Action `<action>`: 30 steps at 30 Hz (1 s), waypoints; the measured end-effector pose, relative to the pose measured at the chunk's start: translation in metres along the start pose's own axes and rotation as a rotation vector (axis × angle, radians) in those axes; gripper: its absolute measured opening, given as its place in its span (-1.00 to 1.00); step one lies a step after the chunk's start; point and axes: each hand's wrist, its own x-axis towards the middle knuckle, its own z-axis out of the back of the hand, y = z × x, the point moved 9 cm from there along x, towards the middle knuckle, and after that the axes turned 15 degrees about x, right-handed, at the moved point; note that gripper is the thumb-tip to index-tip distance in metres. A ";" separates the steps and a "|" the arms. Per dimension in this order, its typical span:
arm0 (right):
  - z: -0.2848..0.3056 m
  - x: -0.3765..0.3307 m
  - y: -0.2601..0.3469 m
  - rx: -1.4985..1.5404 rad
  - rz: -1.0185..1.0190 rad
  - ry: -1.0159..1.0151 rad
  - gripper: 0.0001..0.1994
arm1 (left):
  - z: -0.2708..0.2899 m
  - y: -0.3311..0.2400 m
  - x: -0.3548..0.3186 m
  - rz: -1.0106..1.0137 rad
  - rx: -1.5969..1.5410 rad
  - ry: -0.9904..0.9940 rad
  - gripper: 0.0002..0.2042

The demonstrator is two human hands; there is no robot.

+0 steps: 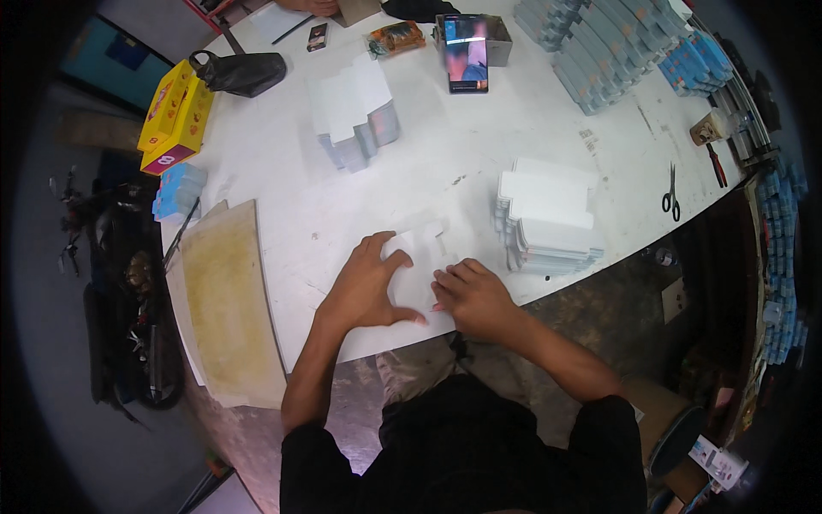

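White card (417, 272), a small flat piece, lay on the desk (454, 133) near its front edge, between the person's two hands. The left hand (366, 284) rested against its left side, the thumb and fingers spread apart in a wide curve along the card. The right hand (473, 300) was at the card's right side, its fingers bent and close together over the edge; whether they pinched it, I could not tell.

Just beyond the right hand stood a stack of cut white sheets (548, 201), and farther back on the left a second stack (351, 103) of much the same shape. A large yellowed board (227, 300) lay at the left of the desk, with a small blue box (178, 192) near its far end. Behind that were a yellow box (177, 120) and a black bag (247, 74). Toward the far side a phone (467, 58) stood upright against a metal box (499, 41), with a snack packet (396, 38) to its left. Tall grey-blue stacks (612, 56) filled the far right, and scissors (672, 195) lay near the right edge, short of a paper cup (705, 130).
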 end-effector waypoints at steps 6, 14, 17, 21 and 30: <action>0.002 0.044 -0.039 0.132 -0.336 0.054 -0.79 | -0.021 0.045 0.015 0.018 -0.300 0.156 -0.25; 0.015 0.059 -0.068 -0.006 -0.556 -0.174 -0.60 | 0.010 0.039 0.014 0.163 0.163 -0.145 0.12; 0.019 0.070 -0.031 -0.256 -0.337 -0.257 -0.69 | 0.008 0.056 0.014 0.212 0.162 -0.224 0.15; -0.027 0.038 -0.006 0.017 -0.189 0.063 -0.68 | 0.027 0.015 -0.012 0.086 0.166 -0.201 0.18; 0.172 -0.044 0.035 -0.266 0.017 -0.646 -0.73 | 0.013 0.069 -0.047 0.088 -0.577 -0.576 -0.20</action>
